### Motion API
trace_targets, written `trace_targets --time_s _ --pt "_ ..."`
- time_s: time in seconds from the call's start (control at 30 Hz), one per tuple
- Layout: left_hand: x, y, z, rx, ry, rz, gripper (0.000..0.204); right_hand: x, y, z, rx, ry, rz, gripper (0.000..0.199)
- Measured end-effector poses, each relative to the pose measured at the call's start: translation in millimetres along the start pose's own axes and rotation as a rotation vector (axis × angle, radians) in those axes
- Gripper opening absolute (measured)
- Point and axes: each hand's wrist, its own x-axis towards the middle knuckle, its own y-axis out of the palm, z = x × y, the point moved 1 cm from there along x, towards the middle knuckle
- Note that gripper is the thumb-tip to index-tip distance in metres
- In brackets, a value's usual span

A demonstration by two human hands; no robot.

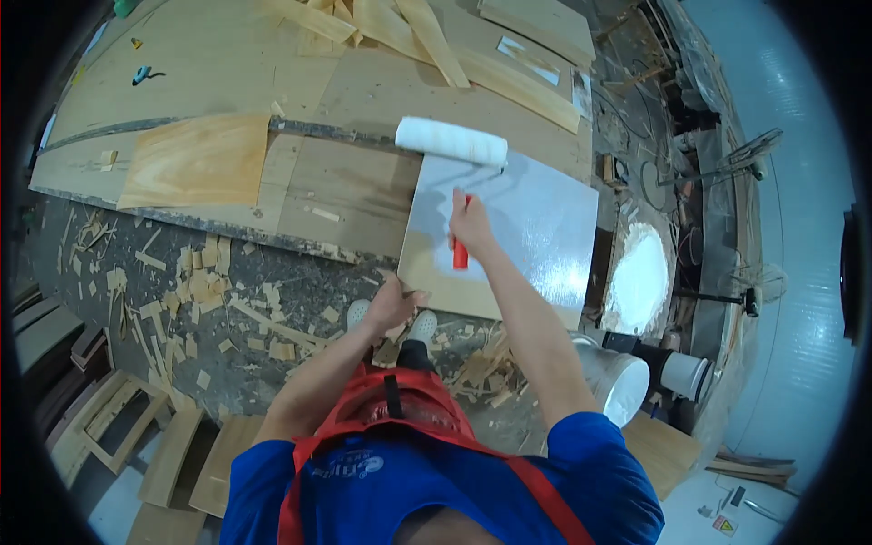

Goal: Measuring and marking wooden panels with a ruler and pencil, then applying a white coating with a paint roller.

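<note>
My right hand (469,223) is closed around the red handle of a paint roller (450,142). The roller's fluffy white sleeve lies across the far left part of a flat board (536,227) and reaches past its edge. A wet, shiny white coat covers much of the board, while a tan strip shows along its near left side. At the board's near left corner, my left hand (391,304) grips the edge; some of its fingers are hard to make out.
The board rests on a large worktable (354,82) with veneer strips (400,32) at the back and a wood sheet (195,162) at left. On the right are a white-coated tray (640,277) and a white bucket (618,386). Wood scraps (204,282) litter the floor.
</note>
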Motion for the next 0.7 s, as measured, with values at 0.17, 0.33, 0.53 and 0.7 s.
trace_targets --time_s 0.17,0.33,0.53,0.7 --pt "-37 -80 37 -0.157 -0.125 -0.251 0.026 -217 -9 -57 -0.205 0.138 0.135 0.039" --pt "-2 -165 -2 0.35 0.31 -0.65 0.017 -234 -13 -48 -0.159 -0.174 0.038 0.038" --pt "82 -145 29 0.592 0.223 -0.541 0.017 -160 6 -47 -0.008 0.218 0.145 0.036" --pt "76 -139 28 0.714 0.189 -0.568 0.021 -273 -42 -74 -0.152 0.272 0.244 0.037"
